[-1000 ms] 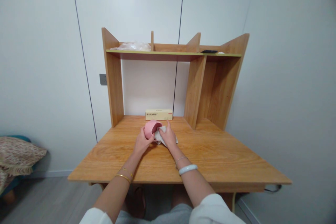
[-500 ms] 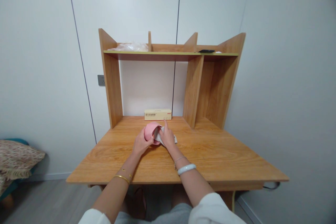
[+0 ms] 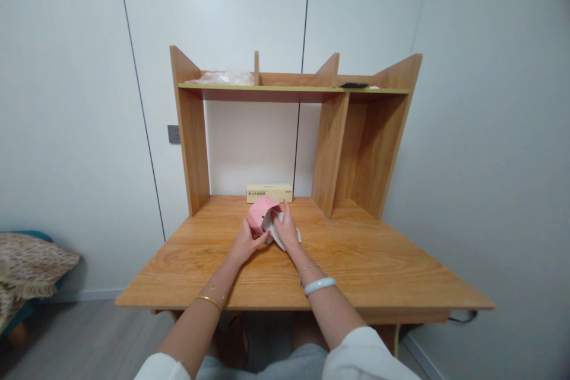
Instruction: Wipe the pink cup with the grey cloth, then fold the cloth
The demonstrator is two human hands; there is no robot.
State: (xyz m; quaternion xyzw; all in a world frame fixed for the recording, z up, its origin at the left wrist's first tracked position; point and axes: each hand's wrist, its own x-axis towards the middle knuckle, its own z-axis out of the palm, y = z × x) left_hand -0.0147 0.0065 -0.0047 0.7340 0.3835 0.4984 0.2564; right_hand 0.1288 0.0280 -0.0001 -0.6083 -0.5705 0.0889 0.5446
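Observation:
My left hand [image 3: 244, 243] grips a pink cup [image 3: 260, 212], tilted on its side just above the wooden desk [image 3: 356, 261]. Against the cup's mouth, my right hand [image 3: 286, 231] presses a white cloth [image 3: 278, 234], fingers closed on it. The cloth hangs down to the desk below my right hand. Both hands meet near the middle of the desk, in front of a cream box [image 3: 269, 192].
A wooden hutch [image 3: 332, 148] stands at the desk's back, with a crumpled plastic bag [image 3: 221, 78] and a dark flat object [image 3: 354, 86] on its top shelf. A wall socket [image 3: 173, 134] is at left. A patterned cushion [image 3: 27, 264] lies on a seat at far left.
The pink cup has been raised slightly and turned, its mouth now facing more toward my right hand. The cloth has moved with my right hand against the cup.

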